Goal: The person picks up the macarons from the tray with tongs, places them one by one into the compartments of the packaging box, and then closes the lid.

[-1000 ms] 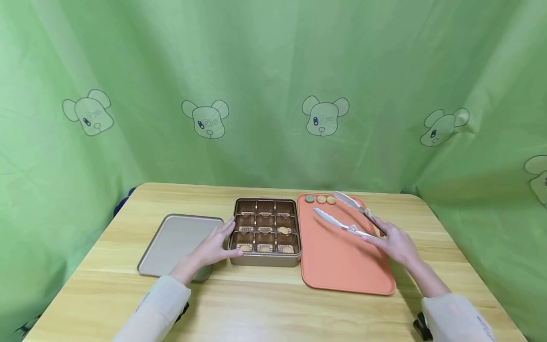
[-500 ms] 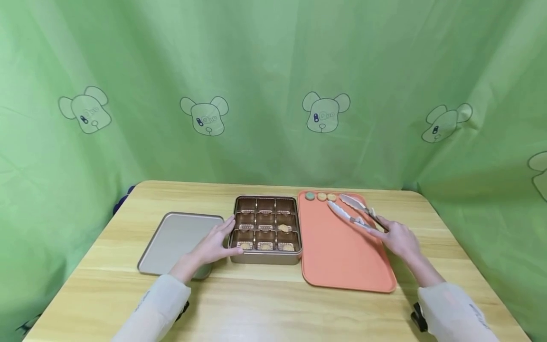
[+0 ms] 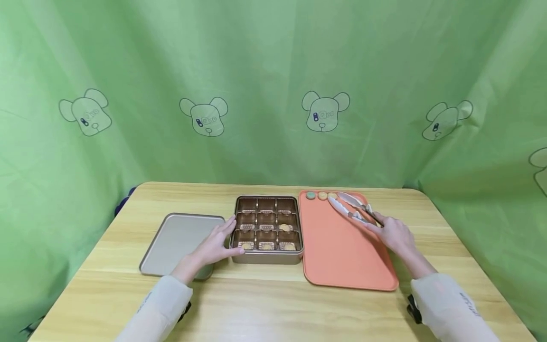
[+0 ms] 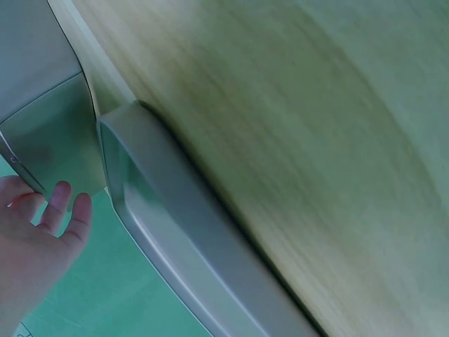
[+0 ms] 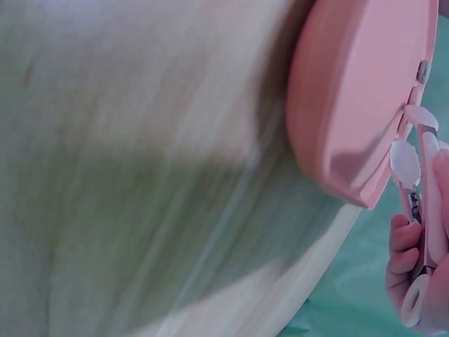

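Note:
My right hand (image 3: 394,232) grips a pair of metal tongs (image 3: 358,218), whose spread tips lie close to the cookies at the far edge of a coral tray (image 3: 342,261). A green cookie (image 3: 310,195) and two pale cookies (image 3: 322,195) sit in a row there, the rightmost right by the tong tips. My left hand (image 3: 218,246) rests with extended fingers along the left side of a brown divided tin (image 3: 267,258), thumb at its front rim. Pale cookies (image 3: 267,246) lie in the tin's front compartments, and another (image 3: 284,228) is in the middle row's right compartment.
A grey-brown tin lid (image 3: 179,237) lies left of the tin, partly under my left forearm in the head view. Its raised rim (image 4: 175,189) shows close up in the left wrist view. A green curtain (image 3: 265,142) hangs behind the wooden table (image 3: 239,304).
The tongs have moved right and toward the far edge of the tray, up to the rightmost pale cookie, and their arms stand closer together. My left hand stays at the tin.

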Motion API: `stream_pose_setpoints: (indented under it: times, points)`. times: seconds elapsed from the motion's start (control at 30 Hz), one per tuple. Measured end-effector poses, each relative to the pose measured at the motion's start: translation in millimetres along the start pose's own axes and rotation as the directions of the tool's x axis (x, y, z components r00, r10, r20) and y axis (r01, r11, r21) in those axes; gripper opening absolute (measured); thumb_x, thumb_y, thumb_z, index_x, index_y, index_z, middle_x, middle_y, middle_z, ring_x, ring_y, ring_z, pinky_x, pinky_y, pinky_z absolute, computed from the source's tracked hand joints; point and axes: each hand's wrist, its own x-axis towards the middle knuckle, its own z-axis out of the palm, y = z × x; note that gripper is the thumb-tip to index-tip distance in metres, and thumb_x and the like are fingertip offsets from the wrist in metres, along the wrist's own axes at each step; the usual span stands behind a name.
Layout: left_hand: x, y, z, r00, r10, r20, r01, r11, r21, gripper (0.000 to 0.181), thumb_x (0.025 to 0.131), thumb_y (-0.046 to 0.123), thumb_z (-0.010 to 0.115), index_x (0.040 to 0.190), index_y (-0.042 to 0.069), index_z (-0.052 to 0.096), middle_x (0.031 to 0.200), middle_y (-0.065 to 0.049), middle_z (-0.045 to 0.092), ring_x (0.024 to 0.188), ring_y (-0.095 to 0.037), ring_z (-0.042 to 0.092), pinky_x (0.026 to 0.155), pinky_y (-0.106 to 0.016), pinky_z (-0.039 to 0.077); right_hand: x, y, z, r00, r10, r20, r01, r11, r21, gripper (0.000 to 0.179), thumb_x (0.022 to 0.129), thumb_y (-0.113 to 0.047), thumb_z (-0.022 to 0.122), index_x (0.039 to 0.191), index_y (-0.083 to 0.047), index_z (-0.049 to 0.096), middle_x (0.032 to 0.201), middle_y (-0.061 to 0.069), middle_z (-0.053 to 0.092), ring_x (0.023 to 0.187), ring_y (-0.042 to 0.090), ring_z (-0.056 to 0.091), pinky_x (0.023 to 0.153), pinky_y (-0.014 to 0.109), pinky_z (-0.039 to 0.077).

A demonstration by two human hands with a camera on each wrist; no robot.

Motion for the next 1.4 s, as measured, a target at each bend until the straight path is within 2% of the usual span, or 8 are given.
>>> stream_pose_setpoints:
  times: [0.07, 0.33, 0.63, 0.97, 1.23, 1.4]
  points:
    - [0.2, 0.4, 0.3, 1.000, 0.007, -0.003, -0.007, 1.000, 0.004, 0.095, 0.075, 0.051, 0.065, 0.138, -0.008, 0.027, 0.151, -0.015, 0.015, 0.130, -0.051, 0.015, 0.106, -0.062, 0.010, -0.3, -0.2, -0.5, 1.000, -0.005, -0.005, 0.005, 1.000, -0.010, 0.072, 0.085, -0.057, 0.049, 0.135, -0.006, 0.043, 0.113, 0.039, 0.050, 0.078, 0.043, 0.056, 0.043, 0.036, 0.038]
    - [2.8, 1.2, 1.5, 0.998, -0.041, 0.040, 0.040, 0.999, 0.024, 0.092, 0.077, 0.046, 0.067, 0.140, -0.005, 0.023, 0.152, -0.011, 0.011, 0.133, -0.047, 0.012, 0.108, -0.057, 0.009, -2.2, 2.7, 0.6, 1.000, -0.002, -0.018, 0.001, 1.000, -0.031, 0.069, 0.086, -0.056, 0.050, 0.134, -0.006, 0.044, 0.114, 0.040, 0.049, 0.078, 0.047, 0.056, 0.041, 0.037, 0.038]
    - [1.5, -0.2, 0.9, 0.999, -0.031, 0.026, 0.030, 0.999, 0.021, 0.092, 0.076, 0.046, 0.068, 0.140, -0.004, 0.024, 0.152, -0.012, 0.012, 0.132, -0.048, 0.014, 0.107, -0.059, 0.013, -14.8, 7.4, 1.4, 0.996, -0.045, -0.072, 0.045, 0.999, -0.008, 0.067, 0.087, -0.052, 0.052, 0.131, -0.002, 0.047, 0.106, 0.038, 0.054, 0.081, 0.051, 0.055, 0.052, 0.050, 0.045]
    - [2.2, -0.1, -0.1, 0.999, -0.021, 0.030, 0.020, 0.999, 0.025, 0.093, 0.076, 0.046, 0.068, 0.140, -0.005, 0.024, 0.152, -0.012, 0.012, 0.132, -0.048, 0.013, 0.106, -0.060, 0.012, -28.1, 16.9, 2.8, 0.991, -0.045, -0.126, 0.047, 0.999, 0.015, 0.065, 0.086, -0.052, 0.052, 0.131, -0.005, 0.048, 0.105, 0.036, 0.056, 0.083, 0.050, 0.056, 0.047, 0.045, 0.043]
    - [1.3, 2.0, -0.4, 0.999, -0.018, 0.030, 0.017, 1.000, 0.021, 0.092, 0.077, 0.046, 0.067, 0.140, -0.005, 0.024, 0.152, -0.012, 0.011, 0.133, -0.047, 0.013, 0.108, -0.059, 0.010, -34.3, 21.1, 1.3, 0.986, -0.056, -0.158, 0.060, 0.998, 0.017, 0.063, 0.086, -0.050, 0.054, 0.130, -0.005, 0.049, 0.098, 0.035, 0.058, 0.072, 0.040, 0.057, 0.042, 0.035, 0.036]
    - [0.6, 0.2, 0.5, 0.999, -0.028, 0.031, 0.027, 0.999, 0.016, 0.092, 0.077, 0.045, 0.068, 0.140, -0.005, 0.024, 0.152, -0.012, 0.010, 0.134, -0.046, 0.012, 0.108, -0.058, 0.010, -35.8, 22.3, 0.1, 0.985, -0.061, -0.160, 0.064, 0.998, 0.015, 0.062, 0.086, -0.049, 0.055, 0.130, -0.005, 0.050, 0.102, 0.034, 0.059, 0.075, 0.042, 0.058, 0.043, 0.037, 0.038]
